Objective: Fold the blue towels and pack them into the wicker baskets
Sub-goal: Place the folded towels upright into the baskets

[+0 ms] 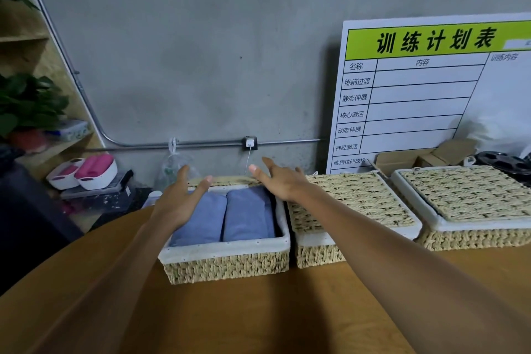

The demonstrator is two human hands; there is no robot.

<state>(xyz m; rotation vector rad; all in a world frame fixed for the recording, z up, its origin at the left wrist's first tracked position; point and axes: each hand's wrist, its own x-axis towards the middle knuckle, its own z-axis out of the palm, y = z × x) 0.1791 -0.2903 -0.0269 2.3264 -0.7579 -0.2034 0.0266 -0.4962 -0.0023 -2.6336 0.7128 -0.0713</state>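
Brown and smooth, the wooden tabletop (258,316) fills the near part of the head view, with both bare forearms stretching forward across it. Nearest on it stands an open wicker basket (227,266) with a white cloth lining, and inside lie two folded blue towels: the left towel (201,221) and the right towel (248,215), side by side and touching along a dark seam. Over the basket's left side hovers the left hand (179,198), fingers spread and straight, holding nothing; whether it brushes the towel beneath cannot be told. Over the far right corner is the right hand (280,181), likewise spread wide with nothing in it. Just behind the hands a woven lid (227,180) stands at the basket's far rim. To the right sit a second basket (353,204) and a third basket (468,195), both with their woven lids on. Farther back, a white schedule board (416,89) with a green header leans on the grey concrete wall (186,52), and white bowls with pink items (86,172) rest at the left.
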